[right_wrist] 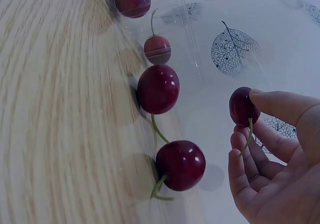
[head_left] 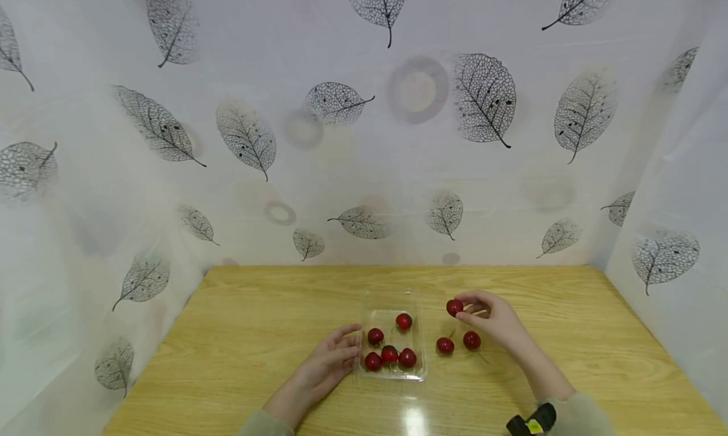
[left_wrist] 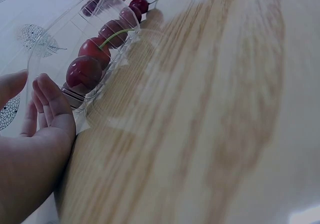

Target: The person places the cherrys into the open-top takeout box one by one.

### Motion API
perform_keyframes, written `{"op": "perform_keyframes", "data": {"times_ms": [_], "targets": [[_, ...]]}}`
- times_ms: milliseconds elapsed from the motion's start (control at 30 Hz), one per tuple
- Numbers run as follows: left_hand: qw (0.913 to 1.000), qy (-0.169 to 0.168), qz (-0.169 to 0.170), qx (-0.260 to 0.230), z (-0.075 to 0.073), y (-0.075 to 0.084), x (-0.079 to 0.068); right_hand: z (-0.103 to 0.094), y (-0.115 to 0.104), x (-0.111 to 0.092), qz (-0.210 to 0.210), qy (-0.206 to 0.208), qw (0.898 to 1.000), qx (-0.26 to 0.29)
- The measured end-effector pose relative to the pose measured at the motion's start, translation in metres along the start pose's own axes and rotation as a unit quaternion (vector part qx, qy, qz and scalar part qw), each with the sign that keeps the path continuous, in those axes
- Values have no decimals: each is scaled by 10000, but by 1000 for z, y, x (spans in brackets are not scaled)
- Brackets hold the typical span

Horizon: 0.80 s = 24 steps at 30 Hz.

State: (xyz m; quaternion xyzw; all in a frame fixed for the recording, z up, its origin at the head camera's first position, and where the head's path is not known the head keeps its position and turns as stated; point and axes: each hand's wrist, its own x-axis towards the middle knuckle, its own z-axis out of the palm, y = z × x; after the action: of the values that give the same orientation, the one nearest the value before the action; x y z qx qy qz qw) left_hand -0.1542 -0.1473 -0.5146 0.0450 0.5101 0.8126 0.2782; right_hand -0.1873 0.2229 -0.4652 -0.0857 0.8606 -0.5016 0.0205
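Observation:
A clear plastic box with several dark red cherries in it stands on the table. My left hand rests at its left side, fingers fairly straight against the wall; the left wrist view has the fingertips right at the box corner. Right of the box, my right hand pinches one cherry between thumb and fingers, its green stem hanging down. This cherry is held up over the table. Two loose cherries with stems, one on the left and one on the right, lie just below that hand.
The wooden table meets a pale curtain with leaf prints at the back and sides. A black band with a yellow patch is on the right wrist, by the sleeve.

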Motion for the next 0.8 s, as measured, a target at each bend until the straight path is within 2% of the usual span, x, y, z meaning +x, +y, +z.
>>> {"op": "perform_keyframes", "data": {"times_ms": [367, 633, 800], "targets": [[10000, -11, 23, -3, -1, 0, 0, 13, -15, 0, -229, -86, 9991, 359], [10000, -13, 16, 45, -1, -1, 0, 20, -26, 1, -163, -200, 9993, 284], [10000, -17, 27, 66, -2, -2, 0, 24, -31, 1, -274, -243, 9988, 316]]}}
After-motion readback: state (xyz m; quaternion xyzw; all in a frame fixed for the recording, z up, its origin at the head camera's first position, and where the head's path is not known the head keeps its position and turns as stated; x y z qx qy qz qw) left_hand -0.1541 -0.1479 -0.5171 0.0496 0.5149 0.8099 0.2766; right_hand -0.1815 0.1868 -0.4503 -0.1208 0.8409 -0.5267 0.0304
